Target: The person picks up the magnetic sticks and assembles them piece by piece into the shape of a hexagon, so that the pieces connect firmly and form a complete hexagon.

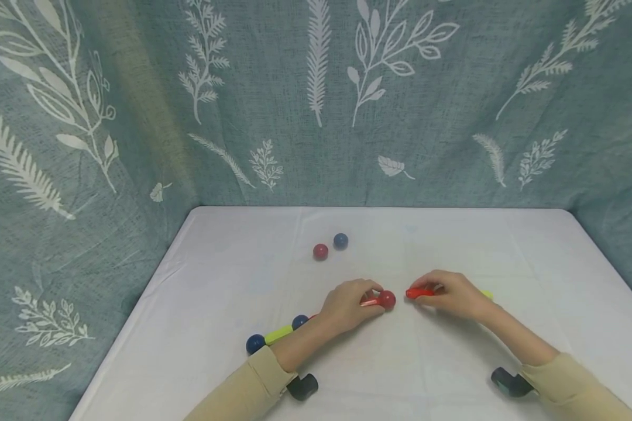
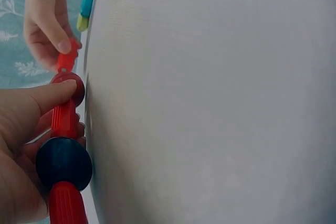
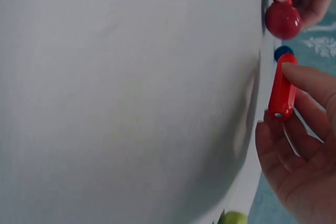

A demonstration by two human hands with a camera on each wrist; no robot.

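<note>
"What does the head view show?"
"The left hand [image 1: 350,304] pinches a red stick [image 1: 370,302] with a red ball [image 1: 387,300] at its end. Just to that hand's right, the right hand [image 1: 450,294] grips a second red stick [image 1: 420,293], its tip apart from the ball. Beyond the left hand lie a loose red ball [image 1: 320,252] and a loose blue ball [image 1: 340,241]."

"And from the left wrist?"
"The thumb lies over the end ball, I'd guess to steady it. Nearer the wrist, a dark blue ball [image 2: 64,163] joins that stick to a further red stick [image 2: 67,205]."

"The right wrist?"
"Thumb and fingers clamp the second stick by its sides, probably to leave its ends bare. Both hands seem turned so ball and tip face each other."
</note>
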